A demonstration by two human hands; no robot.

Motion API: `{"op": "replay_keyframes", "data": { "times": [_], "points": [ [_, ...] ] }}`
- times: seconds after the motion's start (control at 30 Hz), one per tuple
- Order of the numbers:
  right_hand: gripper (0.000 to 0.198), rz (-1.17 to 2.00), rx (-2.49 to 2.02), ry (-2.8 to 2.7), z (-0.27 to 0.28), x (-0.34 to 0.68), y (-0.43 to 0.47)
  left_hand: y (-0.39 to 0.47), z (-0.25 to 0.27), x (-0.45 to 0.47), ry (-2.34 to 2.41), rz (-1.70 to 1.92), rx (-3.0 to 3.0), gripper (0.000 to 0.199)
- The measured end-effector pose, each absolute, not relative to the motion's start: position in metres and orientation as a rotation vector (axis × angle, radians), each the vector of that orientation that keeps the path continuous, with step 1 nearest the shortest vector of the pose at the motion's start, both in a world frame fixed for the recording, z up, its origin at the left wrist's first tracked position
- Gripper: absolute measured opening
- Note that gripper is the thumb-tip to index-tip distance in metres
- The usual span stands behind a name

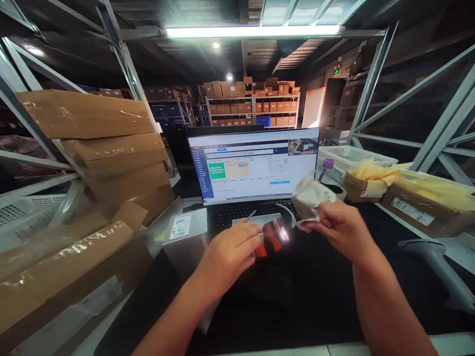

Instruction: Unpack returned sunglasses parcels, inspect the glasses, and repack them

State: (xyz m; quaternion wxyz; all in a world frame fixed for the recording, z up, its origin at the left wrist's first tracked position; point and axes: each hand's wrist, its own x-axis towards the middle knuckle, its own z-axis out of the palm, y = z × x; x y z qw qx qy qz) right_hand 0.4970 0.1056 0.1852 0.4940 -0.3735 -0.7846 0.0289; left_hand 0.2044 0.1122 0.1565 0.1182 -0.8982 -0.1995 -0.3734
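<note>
Pinching the left end of the tinted glasses (275,236), near side of the monitor (256,170), the left hand (232,247) faced the right (343,226), which clutched a cloth (310,198); glasses judged light, stiff, slippery, scratch-prone, best edge-held.

monitor (245,170) ctr-back on desk (293,306) | kbd (225,214) in frt of it | stacked boxes (118,151) L | scanner (441,267) far R | shelving (254,105) bhd

Dark ceiling (265,53) — long bright tube light (253,31), metal shelves (254,110) of cartons (233,90) behind, small green sign (336,70).
</note>
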Motion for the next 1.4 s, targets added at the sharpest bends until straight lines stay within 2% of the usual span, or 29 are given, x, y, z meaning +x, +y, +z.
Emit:
{"op": "replay_keyframes", "data": {
  "times": [0.1, 0.23, 0.43, 0.57, 0.67, 0.8, 0.97, 1.03, 1.17, 1.23, 1.4],
  "points": [
    [0.044, 0.073, -0.838, -2.288, 0.183, 0.485, 0.106, 0.106, 0.161, 0.208, -0.545, -0.911, -2.652, 0.014],
    [0.047, 0.345, -0.849, -2.531, 0.176, 0.468, 0.106, 0.099, 0.158, 0.219, -0.484, -0.744, -2.646, 0.015],
    [0.045, 0.502, -0.900, -2.430, 0.163, 0.441, 0.104, 0.101, 0.154, 0.225, -0.405, -0.693, -2.557, 0.011],
    [0.047, 0.876, -0.694, -2.466, 0.170, 0.470, 0.120, 0.104, 0.160, 0.216, -0.364, -0.711, -2.719, 0.014],
    [0.047, 1.031, -0.560, -2.489, 0.177, 0.499, 0.130, 0.102, 0.161, 0.213, -0.347, -0.758, -2.818, 0.016],
    [0.046, 0.959, -0.646, -2.510, 0.177, 0.492, 0.119, 0.099, 0.156, 0.218, -0.353, -0.793, -2.807, 0.016],
    [0.042, 0.543, -0.899, -2.476, 0.170, 0.449, 0.096, 0.099, 0.155, 0.226, -0.346, -0.749, -2.668, 0.009],
    [0.042, 0.622, -0.849, -2.442, 0.171, 0.451, 0.100, 0.099, 0.158, 0.225, -0.367, -0.766, -2.653, 0.010],
    [0.053, 1.085, -0.528, -2.314, 0.176, 0.485, 0.125, 0.097, 0.163, 0.218, -0.375, -0.815, -2.765, 0.018],
    [0.057, 1.206, -0.449, -2.221, 0.177, 0.500, 0.135, 0.096, 0.163, 0.215, -0.347, -0.856, -2.784, 0.018],
    [0.055, 1.180, -0.563, -2.213, 0.178, 0.496, 0.126, 0.096, 0.160, 0.215, -0.363, -0.840, -2.811, 0.018]
  ]
}}
